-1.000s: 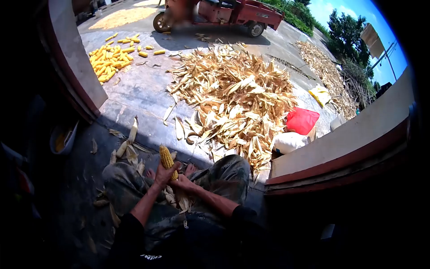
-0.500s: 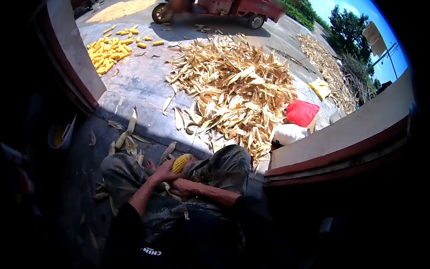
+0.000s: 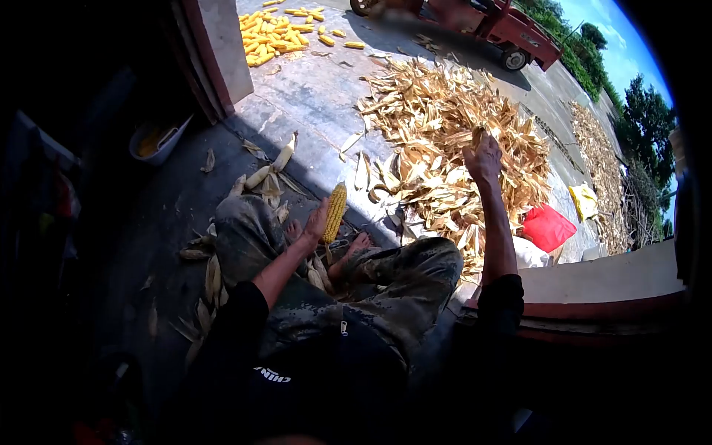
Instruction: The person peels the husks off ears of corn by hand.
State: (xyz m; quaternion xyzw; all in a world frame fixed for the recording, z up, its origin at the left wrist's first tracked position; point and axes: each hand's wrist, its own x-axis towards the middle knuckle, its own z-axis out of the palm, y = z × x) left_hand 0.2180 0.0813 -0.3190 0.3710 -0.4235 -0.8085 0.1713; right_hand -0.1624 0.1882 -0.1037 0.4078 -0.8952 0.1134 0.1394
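A husked yellow corn cob stands nearly upright in my left hand, above my crossed legs. My right hand is stretched out over the big heap of dry husks. Its fingers are bent round something brownish that I cannot make out against the heap. Pale unhusked cobs and loose husks lie on the floor in front of my left knee. More husks lie in the shade beside my left leg.
Bare yellow cobs form a pile beyond the left door post. A white tub stands in shade at the left. A red bag and a white sack lie by the right wall. Farther back is a red three-wheeled vehicle.
My right hand has left my lap and reached out to the husk heap. The cob stays in my left hand, now more upright. The view has swung, shifting the scene rightward.
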